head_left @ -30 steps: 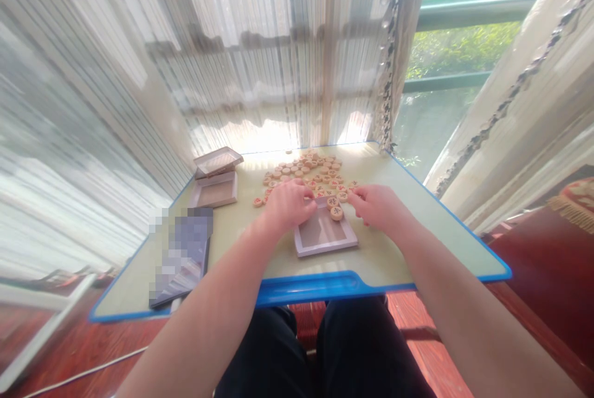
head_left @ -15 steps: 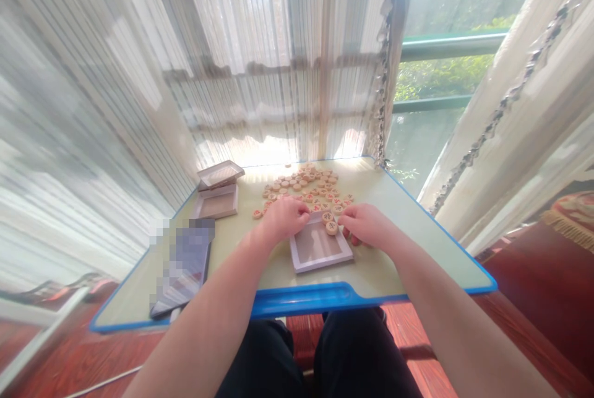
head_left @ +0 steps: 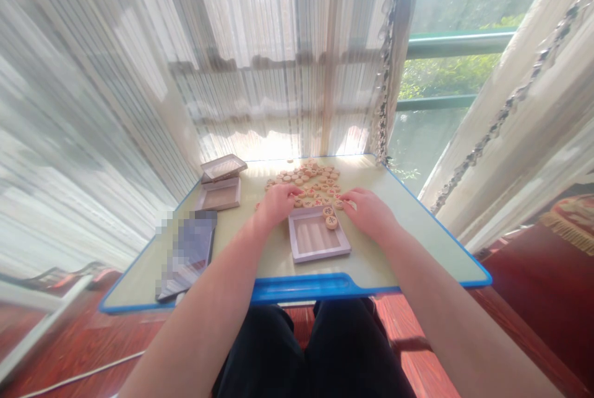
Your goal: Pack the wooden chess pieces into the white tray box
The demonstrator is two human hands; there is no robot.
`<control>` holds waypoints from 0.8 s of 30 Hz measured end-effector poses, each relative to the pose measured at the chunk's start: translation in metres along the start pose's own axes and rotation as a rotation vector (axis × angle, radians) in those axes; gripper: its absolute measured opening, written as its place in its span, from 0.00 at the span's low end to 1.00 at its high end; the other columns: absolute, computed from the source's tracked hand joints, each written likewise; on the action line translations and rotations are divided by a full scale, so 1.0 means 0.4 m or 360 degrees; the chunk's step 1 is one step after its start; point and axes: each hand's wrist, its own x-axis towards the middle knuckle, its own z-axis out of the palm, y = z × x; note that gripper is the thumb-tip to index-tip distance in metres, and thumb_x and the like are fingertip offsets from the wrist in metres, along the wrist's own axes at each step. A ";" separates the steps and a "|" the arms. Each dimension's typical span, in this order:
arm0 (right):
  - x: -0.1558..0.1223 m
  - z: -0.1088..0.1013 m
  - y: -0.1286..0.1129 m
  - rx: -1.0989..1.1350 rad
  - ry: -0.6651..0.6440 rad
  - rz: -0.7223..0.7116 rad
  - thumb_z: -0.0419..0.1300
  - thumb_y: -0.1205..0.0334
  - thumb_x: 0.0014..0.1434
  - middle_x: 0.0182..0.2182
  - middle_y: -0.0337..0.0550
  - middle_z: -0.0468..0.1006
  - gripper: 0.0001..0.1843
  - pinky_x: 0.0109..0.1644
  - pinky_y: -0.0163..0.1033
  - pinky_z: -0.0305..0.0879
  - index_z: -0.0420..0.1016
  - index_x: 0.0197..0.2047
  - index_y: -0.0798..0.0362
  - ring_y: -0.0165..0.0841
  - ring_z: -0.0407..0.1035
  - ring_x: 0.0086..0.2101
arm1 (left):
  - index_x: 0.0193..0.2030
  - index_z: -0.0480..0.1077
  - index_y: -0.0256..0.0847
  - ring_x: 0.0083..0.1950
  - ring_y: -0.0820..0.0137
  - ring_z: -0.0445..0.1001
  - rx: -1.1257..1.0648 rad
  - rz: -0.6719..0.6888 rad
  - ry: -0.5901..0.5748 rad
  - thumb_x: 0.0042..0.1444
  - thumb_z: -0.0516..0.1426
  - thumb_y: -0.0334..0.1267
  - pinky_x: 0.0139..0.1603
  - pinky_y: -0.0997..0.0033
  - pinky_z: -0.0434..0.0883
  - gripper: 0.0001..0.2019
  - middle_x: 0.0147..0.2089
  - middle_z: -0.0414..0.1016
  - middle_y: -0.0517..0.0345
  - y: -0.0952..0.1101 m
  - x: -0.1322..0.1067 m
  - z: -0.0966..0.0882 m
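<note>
Round wooden xiangqi pieces (head_left: 318, 202) with red and black characters lie in a loose spread between my hands. My left hand (head_left: 278, 201) is at the left edge of the spread, fingers apart and fingertips at the nearest pieces. On the opposite side my right hand (head_left: 370, 211) has its fingers apart, with the tips against a piece (head_left: 338, 205). Just in front is a shallow pale box (head_left: 322, 256). Two pieces with black characters, one (head_left: 328, 211) behind the other (head_left: 331, 223), sit in its far right corner.
More pieces (head_left: 297, 176) are heaped toward the back of the blue-edged table (head_left: 427, 249). At the left stand another open box (head_left: 220, 194) and a tilted lid or tray (head_left: 225, 167). A dark tablet-like device (head_left: 190, 255), partly pixelated, lies near my left forearm. Curtains (head_left: 278, 95) hang behind.
Both hands have moved forward, from beside the box to the spread of pieces beyond it. The two pieces in the box stay in its corner.
</note>
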 end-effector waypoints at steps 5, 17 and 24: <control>0.003 0.019 0.016 -0.0058 -0.0070 -0.0041 0.51 0.68 0.56 0.46 0.46 0.76 0.17 0.53 0.42 0.62 0.78 0.43 0.51 0.40 0.66 0.48 | 0.41 0.78 0.44 0.49 0.67 0.74 -0.0085 -0.0067 -0.0011 0.44 0.49 0.24 0.53 0.72 0.70 0.22 0.44 0.79 0.61 -0.006 -0.004 0.007; 0.009 0.009 0.018 -0.0141 0.0065 0.0295 0.52 0.69 0.55 0.51 0.56 0.72 0.24 0.59 0.45 0.56 0.71 0.55 0.61 0.44 0.64 0.52 | 0.45 0.76 0.40 0.52 0.66 0.73 -0.0129 -0.0034 0.0130 0.46 0.48 0.24 0.57 0.69 0.67 0.23 0.48 0.78 0.58 -0.007 -0.007 0.010; 0.012 0.012 0.015 0.0021 0.0008 0.0367 0.53 0.68 0.54 0.48 0.53 0.76 0.21 0.54 0.41 0.62 0.74 0.50 0.58 0.41 0.69 0.49 | 0.55 0.66 0.42 0.55 0.69 0.71 -0.0490 -0.0111 0.0375 0.61 0.43 0.37 0.55 0.68 0.68 0.18 0.54 0.73 0.54 -0.016 0.007 0.036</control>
